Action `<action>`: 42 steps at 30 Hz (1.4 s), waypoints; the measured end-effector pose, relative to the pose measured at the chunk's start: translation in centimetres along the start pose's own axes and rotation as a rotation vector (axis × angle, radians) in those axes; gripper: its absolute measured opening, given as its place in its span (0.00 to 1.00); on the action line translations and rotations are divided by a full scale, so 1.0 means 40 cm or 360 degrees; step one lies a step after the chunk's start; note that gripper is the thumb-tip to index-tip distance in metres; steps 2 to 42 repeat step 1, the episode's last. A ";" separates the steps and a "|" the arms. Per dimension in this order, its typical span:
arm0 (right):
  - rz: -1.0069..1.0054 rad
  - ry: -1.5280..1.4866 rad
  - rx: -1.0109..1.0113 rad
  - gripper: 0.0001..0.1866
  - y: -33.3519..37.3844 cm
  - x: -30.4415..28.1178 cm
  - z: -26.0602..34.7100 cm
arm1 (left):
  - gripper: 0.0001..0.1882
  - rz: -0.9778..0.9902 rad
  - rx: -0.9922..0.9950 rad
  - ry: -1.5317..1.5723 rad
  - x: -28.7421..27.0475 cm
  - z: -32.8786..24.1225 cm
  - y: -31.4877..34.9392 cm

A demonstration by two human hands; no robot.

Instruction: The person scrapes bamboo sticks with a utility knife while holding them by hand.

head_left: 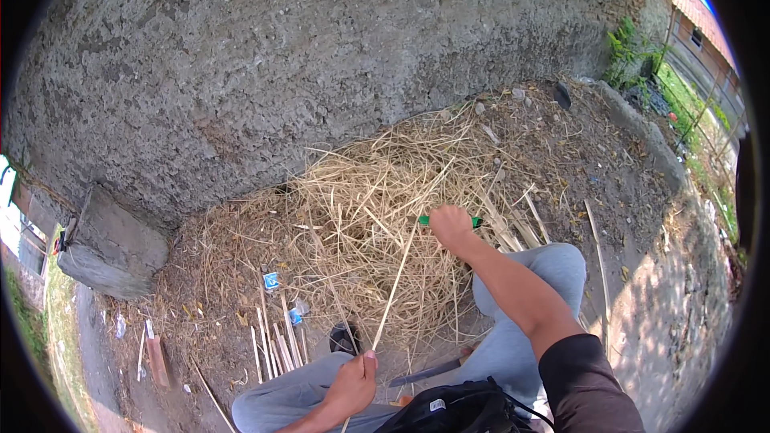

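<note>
My left hand (353, 385), low in the head view over my left knee, is closed round a long, thin bamboo strip (395, 293). The strip slants up and away to my right hand (451, 226). That hand is a fist round a green-handled tool (476, 222), held crosswise, with green showing on both sides of the fist. The strip's far end meets the tool at the left of the fist; any blade is too small to make out. Beneath both lies a wide heap of pale shavings (377, 216).
A large dark-bladed knife (429, 371) lies between my legs. Split bamboo sticks (277, 349) lie beside my left knee, more slats (501, 224) beyond my right. A rough grey wall (337, 56) rises behind the heap. A concrete block (116, 244) stands at left.
</note>
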State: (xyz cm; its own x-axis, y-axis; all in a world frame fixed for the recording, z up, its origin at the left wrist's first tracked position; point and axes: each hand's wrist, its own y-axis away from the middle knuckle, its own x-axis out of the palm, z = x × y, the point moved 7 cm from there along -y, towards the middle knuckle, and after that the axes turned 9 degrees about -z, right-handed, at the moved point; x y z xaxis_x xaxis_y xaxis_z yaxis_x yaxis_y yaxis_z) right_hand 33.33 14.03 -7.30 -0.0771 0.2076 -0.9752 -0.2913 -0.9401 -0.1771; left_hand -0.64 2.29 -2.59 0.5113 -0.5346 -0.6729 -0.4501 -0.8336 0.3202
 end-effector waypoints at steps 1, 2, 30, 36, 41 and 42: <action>-0.0019 0.0043 -0.0001 0.07 -0.008 0.002 -0.005 | 0.24 0.0061 -0.0060 0.0028 0.012 0.012 0.002; -0.0019 0.0043 -0.0001 0.07 -0.008 0.002 -0.005 | 0.24 0.0061 -0.0060 0.0028 0.012 0.012 0.002; -0.0019 0.0043 -0.0001 0.07 -0.008 0.002 -0.005 | 0.24 0.0061 -0.0060 0.0028 0.012 0.012 0.002; -0.0019 0.0043 -0.0001 0.07 -0.008 0.002 -0.005 | 0.24 0.0061 -0.0060 0.0028 0.012 0.012 0.002; -0.0019 0.0043 -0.0001 0.07 -0.008 0.002 -0.005 | 0.24 0.0061 -0.0060 0.0028 0.012 0.012 0.002; -0.0019 0.0043 -0.0001 0.07 -0.008 0.002 -0.005 | 0.24 0.0061 -0.0060 0.0028 0.012 0.012 0.002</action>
